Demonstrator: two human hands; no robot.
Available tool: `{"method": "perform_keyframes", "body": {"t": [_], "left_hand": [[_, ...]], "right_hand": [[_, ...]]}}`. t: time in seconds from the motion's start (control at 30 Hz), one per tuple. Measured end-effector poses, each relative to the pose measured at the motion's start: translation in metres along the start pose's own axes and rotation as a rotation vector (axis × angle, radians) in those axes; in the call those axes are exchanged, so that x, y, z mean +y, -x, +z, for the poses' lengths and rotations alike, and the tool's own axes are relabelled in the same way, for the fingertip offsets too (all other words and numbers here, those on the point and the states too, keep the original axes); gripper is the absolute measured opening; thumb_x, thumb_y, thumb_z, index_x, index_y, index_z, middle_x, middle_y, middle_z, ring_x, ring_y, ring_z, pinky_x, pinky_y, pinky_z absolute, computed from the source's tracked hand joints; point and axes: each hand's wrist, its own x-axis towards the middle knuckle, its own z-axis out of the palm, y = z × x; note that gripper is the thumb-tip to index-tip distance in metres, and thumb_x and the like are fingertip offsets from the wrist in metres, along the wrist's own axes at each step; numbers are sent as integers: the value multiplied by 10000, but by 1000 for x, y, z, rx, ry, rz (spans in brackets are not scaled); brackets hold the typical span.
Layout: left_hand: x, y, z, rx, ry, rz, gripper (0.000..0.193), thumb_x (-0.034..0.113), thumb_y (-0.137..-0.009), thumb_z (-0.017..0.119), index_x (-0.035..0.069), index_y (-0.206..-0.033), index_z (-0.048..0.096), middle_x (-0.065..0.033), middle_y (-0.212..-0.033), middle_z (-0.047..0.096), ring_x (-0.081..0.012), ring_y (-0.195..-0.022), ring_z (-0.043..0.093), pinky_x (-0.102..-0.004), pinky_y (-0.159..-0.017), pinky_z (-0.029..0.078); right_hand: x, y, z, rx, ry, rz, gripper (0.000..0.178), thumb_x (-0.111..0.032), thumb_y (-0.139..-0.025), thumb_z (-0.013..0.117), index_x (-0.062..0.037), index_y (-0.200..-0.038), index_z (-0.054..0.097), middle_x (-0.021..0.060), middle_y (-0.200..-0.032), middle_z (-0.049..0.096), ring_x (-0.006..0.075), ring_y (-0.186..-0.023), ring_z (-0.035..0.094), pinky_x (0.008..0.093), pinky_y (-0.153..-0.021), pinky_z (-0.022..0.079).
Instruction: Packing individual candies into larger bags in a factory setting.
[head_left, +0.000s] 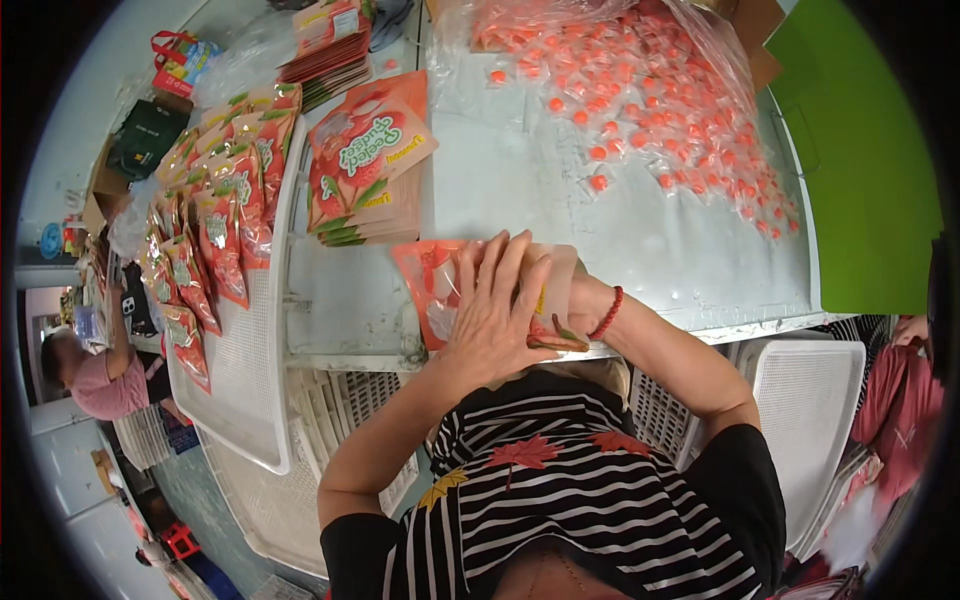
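A red and pink candy pouch point(428, 284) is held at the table's near edge, in front of my striped shirt. My left hand point(488, 315) lies across its front with the fingers stretched out flat and the thumb low on the right. Behind the pouch's right end is my right hand point(588, 303), a red bead bracelet at its wrist; it supports the pouch, which hides most of its fingers. Just beyond lies a stack of flat pouches point(368, 150). Wrapped orange-red candies point(660, 110) spread from a clear plastic bag over the far right of the table.
Filled pouches point(215, 230) crowd a white mesh tray point(245, 335) on the left. More flat pouches point(325, 60) are stacked at the back. White crates point(350, 400) sit below the table edge. A green panel point(860, 150) borders the right. Another person point(105, 385) is far left.
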Motion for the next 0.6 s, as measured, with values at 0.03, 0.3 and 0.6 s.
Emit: {"method": "perform_keyframes", "body": {"t": [0.03,0.3,0.6], "left_hand": [[0,-1,1,48,-40,0,825,419,-661,760,6,-1278,401,-232,-1328,351,-419,-1174,400,-611,-977,248],[-29,0,-26,109,-285,-187,635,308,-684,764,24,-1184,495,-129,-1077,565,-321,-921,555,-422,-795,436],[-32,42,-42,234,-306,-296,883,276,-583,855,-9,-1282,397,-162,-1193,515,-369,-1045,509,-463,-894,402]], "right_hand": [[0,0,-2,-12,-61,15,282,-233,-943,529,-58,-1161,564,67,-1093,605,149,-960,607,300,-769,528],[-63,23,5,-220,730,-186,333,-190,-923,562,9,-1189,550,41,-1101,607,98,-937,570,263,-808,472],[-113,-23,-134,1088,1971,-920,535,-358,-893,545,-10,-1288,449,210,-1351,411,400,-1243,371,500,-1038,285]]}}
